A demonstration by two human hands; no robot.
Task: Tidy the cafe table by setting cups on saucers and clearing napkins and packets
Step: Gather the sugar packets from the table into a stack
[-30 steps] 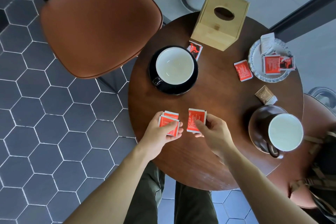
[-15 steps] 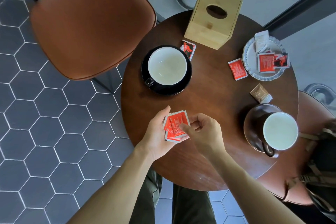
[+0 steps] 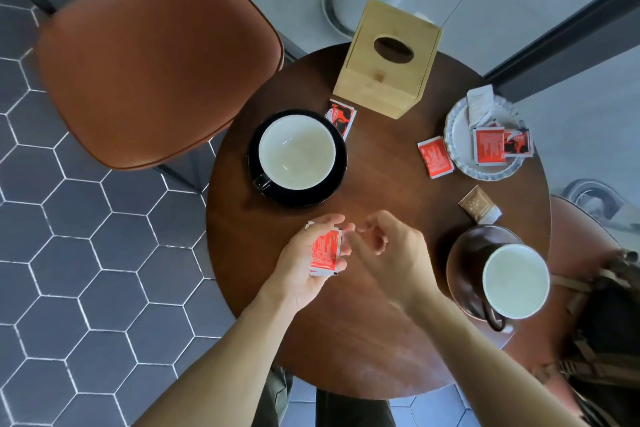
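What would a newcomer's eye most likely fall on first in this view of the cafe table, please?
Probably the left hand, which grips a stack of red packets over the near edge of the round table, with the right hand loosely curled beside it. Next come the two white-lined cups: the black cup on its saucer at the table's left, and the brown cup at the right.

a small stack of red-and-white paper packets (image 3: 325, 251) sits gripped in the left hand (image 3: 304, 263); a white-lined black cup (image 3: 297, 152) stands upright on its black saucer (image 3: 337, 180); another red packet (image 3: 435, 157) lies flat beside the pale scalloped plate (image 3: 457, 135).
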